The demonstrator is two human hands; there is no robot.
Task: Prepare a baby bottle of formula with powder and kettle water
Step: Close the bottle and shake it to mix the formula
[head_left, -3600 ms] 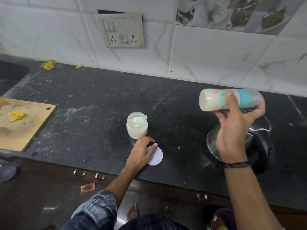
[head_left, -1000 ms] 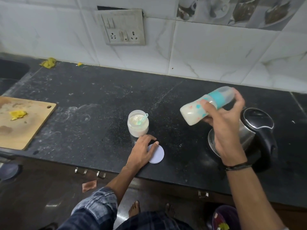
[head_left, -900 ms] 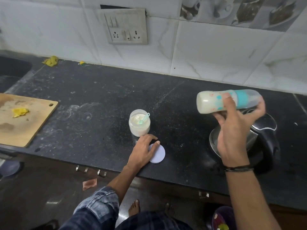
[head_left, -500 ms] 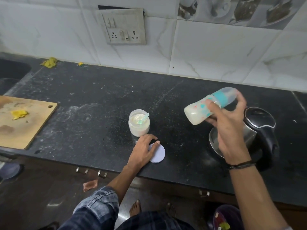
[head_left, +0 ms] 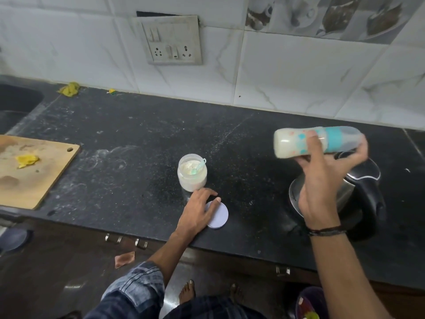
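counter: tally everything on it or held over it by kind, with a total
baby bottle: 1
powder jar: 1
scoop: 1
jar lid: 1
kettle: 1
cutting board: 1
yellow scraps: 3
total: 9

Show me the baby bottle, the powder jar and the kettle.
baby bottle (head_left: 288,145): head view, on its milky body.
powder jar (head_left: 192,181): head view, on its side wall.
kettle (head_left: 362,170): head view, on its dark lid.
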